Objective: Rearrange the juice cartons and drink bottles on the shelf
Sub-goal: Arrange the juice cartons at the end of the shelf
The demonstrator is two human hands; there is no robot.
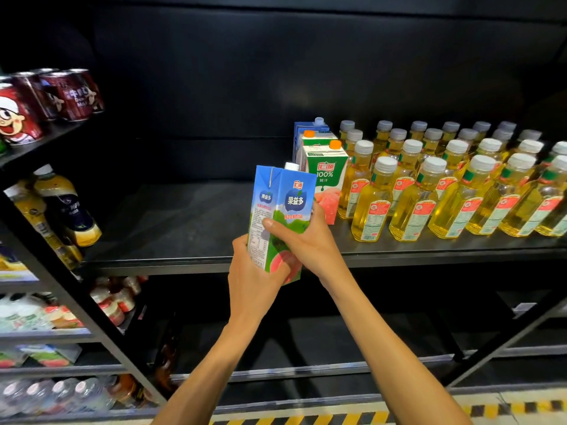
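Observation:
A blue juice carton [283, 204] with a white cap is held upright in front of the black shelf [171, 228]. My left hand [254, 274] grips its lower part from the left. My right hand [302, 240] wraps its right side, thumb across the front. On the shelf behind stand a green-and-white carton [326, 176] with an orange cap, another like it, and a blue carton [306, 125] at the back. Rows of yellow drink bottles [445, 185] with white caps fill the shelf's right part.
The shelf's left half is bare dark board. A neighbouring rack on the left holds red cans [52, 96], dark-labelled bottles [64, 210] and more packaged drinks [46, 314] below. A lower shelf [337, 372] lies under my arms. Yellow-black floor tape [399, 415] runs along the bottom.

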